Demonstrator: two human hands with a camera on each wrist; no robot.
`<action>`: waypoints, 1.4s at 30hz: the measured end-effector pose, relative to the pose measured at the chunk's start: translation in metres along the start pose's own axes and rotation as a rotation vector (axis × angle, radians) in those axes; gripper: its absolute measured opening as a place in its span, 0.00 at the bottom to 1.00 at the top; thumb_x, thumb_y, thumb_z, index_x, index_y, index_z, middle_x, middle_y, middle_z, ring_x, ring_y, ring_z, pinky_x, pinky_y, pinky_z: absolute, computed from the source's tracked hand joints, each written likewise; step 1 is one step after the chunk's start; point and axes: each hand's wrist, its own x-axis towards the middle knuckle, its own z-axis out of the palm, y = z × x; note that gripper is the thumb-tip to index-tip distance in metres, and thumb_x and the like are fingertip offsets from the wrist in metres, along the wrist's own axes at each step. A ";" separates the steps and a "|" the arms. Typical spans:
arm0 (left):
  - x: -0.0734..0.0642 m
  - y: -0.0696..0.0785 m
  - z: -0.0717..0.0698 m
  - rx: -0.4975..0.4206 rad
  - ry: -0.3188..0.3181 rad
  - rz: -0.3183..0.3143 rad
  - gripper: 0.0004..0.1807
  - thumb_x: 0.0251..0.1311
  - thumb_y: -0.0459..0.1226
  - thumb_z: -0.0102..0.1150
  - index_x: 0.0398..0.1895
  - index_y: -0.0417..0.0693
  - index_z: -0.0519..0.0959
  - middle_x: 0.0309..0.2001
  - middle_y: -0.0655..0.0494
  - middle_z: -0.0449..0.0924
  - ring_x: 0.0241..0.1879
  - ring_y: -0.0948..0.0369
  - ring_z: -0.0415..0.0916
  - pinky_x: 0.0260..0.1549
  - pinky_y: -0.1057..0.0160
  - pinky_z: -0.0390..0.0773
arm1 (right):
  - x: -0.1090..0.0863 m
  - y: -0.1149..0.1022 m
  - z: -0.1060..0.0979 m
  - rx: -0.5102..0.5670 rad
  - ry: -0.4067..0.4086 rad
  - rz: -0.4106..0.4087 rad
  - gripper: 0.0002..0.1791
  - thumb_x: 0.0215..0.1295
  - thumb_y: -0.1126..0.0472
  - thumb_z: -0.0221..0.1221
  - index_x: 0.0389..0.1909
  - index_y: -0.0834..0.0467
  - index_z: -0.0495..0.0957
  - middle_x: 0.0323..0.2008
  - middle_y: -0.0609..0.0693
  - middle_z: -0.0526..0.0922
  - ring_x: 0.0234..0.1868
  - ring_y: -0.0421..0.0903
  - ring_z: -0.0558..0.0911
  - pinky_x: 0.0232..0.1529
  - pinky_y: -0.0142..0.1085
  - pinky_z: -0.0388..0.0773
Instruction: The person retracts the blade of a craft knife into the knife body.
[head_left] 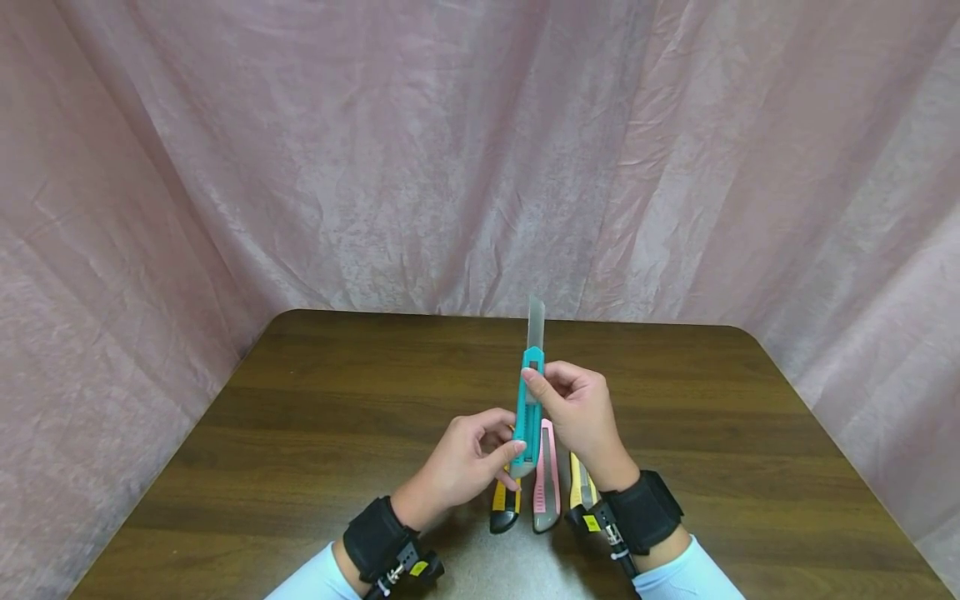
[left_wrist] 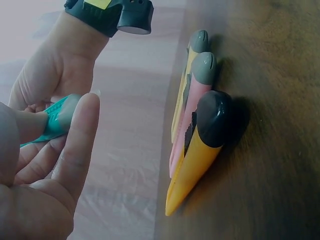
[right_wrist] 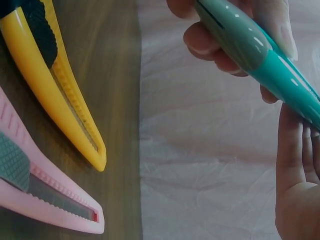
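I hold a teal utility knife (head_left: 529,417) upright above the table, its grey blade (head_left: 536,323) extended from the top. My left hand (head_left: 513,454) pinches the knife's grey lower end between thumb and fingers. Higher up, my right hand (head_left: 543,385) grips the body, with the thumb on the slider. In the left wrist view the teal knife's end (left_wrist: 57,117) sits between my left fingers (left_wrist: 75,145). In the right wrist view the teal knife (right_wrist: 260,55) crosses the top right, above my right palm (right_wrist: 297,165).
Three closed knives lie side by side on the brown wooden table (head_left: 337,417) under my hands: a yellow and black one (head_left: 505,504), a pink one (head_left: 546,475) and a yellow one (head_left: 579,483). Pink cloth (head_left: 450,167) hangs behind and around the table.
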 end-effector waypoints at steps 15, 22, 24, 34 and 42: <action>0.000 -0.003 -0.001 0.001 0.013 -0.028 0.09 0.61 0.23 0.55 0.44 0.35 0.74 0.32 0.39 0.77 0.28 0.45 0.79 0.22 0.51 0.83 | -0.001 -0.002 0.001 -0.071 0.010 0.015 0.06 0.64 0.64 0.60 0.30 0.62 0.82 0.19 0.55 0.76 0.18 0.47 0.71 0.15 0.29 0.71; 0.000 -0.004 -0.002 0.001 0.017 -0.009 0.08 0.61 0.23 0.55 0.42 0.34 0.74 0.32 0.39 0.77 0.28 0.44 0.79 0.22 0.51 0.83 | -0.002 -0.001 0.003 -0.022 0.002 -0.012 0.03 0.63 0.68 0.60 0.32 0.64 0.81 0.21 0.55 0.78 0.20 0.56 0.73 0.18 0.31 0.75; 0.000 -0.003 -0.002 0.005 0.020 -0.005 0.08 0.61 0.23 0.55 0.42 0.34 0.74 0.32 0.39 0.77 0.28 0.44 0.79 0.22 0.51 0.83 | -0.002 0.000 0.003 -0.014 0.001 -0.015 0.02 0.63 0.68 0.60 0.33 0.64 0.81 0.21 0.56 0.78 0.20 0.58 0.73 0.18 0.31 0.75; -0.001 0.001 -0.003 0.033 0.026 0.004 0.08 0.61 0.22 0.54 0.43 0.34 0.73 0.32 0.39 0.77 0.28 0.44 0.78 0.22 0.52 0.83 | -0.002 0.001 0.003 -0.036 0.017 0.042 0.08 0.65 0.64 0.60 0.27 0.62 0.81 0.18 0.57 0.75 0.17 0.54 0.70 0.14 0.29 0.71; -0.001 0.003 -0.003 0.025 0.018 0.014 0.08 0.61 0.22 0.54 0.43 0.33 0.73 0.32 0.38 0.76 0.28 0.44 0.78 0.22 0.51 0.83 | -0.003 0.000 0.004 -0.053 0.010 -0.017 0.07 0.65 0.66 0.59 0.27 0.62 0.80 0.18 0.56 0.74 0.18 0.47 0.70 0.15 0.29 0.70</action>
